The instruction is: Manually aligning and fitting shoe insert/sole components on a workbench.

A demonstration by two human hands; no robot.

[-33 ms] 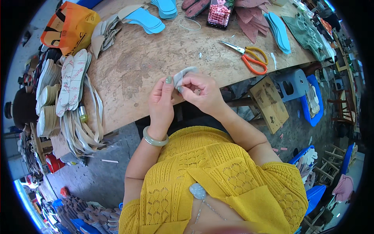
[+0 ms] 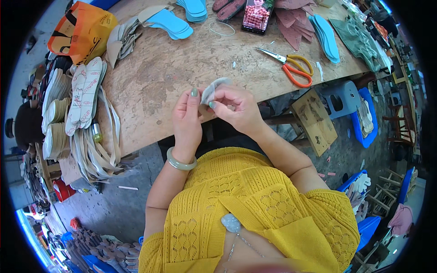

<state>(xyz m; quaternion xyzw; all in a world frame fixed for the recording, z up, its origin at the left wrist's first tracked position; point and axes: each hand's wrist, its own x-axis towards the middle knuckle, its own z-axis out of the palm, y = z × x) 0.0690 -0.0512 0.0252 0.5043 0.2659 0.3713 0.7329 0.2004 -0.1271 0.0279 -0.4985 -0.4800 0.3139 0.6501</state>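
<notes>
Just over the near edge of the wooden table, both hands are raised close together with a small pale grey fabric piece (image 2: 210, 92) between them. My right hand (image 2: 237, 108) pinches this piece between thumb and fingers, and its upper part curls above them. A tan edge shows by the right thumb. Closed with its thumb up, my left hand (image 2: 187, 111) meets the left side of the piece; its fingertips are partly hidden. Orange-and-yellow-handled scissors (image 2: 291, 66) lie on the table to the right, blades partly apart.
At left are stacked insoles (image 2: 85, 91), hanging pale strips (image 2: 93, 157) and an orange bag (image 2: 84, 34). Blue insoles (image 2: 168, 23), a phone (image 2: 256, 17) and reddish-brown pieces (image 2: 293, 22) lie along the back. A wooden stool (image 2: 314, 120) stands off the table's right edge.
The fabric piece has turned slightly in the fingers, and more of its tan edge shows beside the right thumb. My left hand has shifted a little to the left.
</notes>
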